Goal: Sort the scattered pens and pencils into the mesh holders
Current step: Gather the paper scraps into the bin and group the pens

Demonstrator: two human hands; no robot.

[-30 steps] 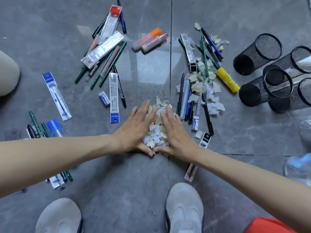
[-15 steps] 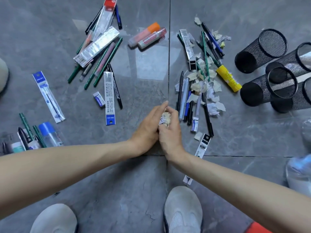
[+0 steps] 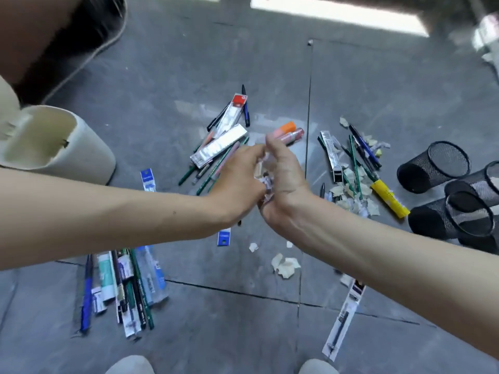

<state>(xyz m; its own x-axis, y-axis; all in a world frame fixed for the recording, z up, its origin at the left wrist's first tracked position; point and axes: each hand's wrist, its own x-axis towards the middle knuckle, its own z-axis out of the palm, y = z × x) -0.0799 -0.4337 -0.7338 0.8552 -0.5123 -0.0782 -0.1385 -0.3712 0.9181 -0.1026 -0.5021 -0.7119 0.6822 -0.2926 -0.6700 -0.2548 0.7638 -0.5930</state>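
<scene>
My left hand (image 3: pixel 237 182) and my right hand (image 3: pixel 283 184) are pressed together above the floor, cupping a wad of torn paper scraps (image 3: pixel 263 174) between them. Pens and green pencils lie in three heaps: one beyond my hands (image 3: pixel 218 147), one at the right (image 3: pixel 356 155) mixed with paper scraps, and one at the lower left (image 3: pixel 127 287). Several black mesh holders (image 3: pixel 434 166) lie on their sides at the far right. A packaged pen (image 3: pixel 343 317) lies under my right forearm.
A cream waste bin (image 3: pixel 56 144) stands open at the left. A few dropped paper scraps (image 3: pixel 285 264) lie on the grey tiled floor below my hands. A yellow glue stick (image 3: pixel 388 198) and an orange-capped marker (image 3: pixel 286 129) lie among the pens. My shoes show at the bottom edge.
Both hands scooped the scraps off the floor and lifted them, moving left toward the bin. A few scraps fell out. The camera tilted up and left, bringing the bin into view.
</scene>
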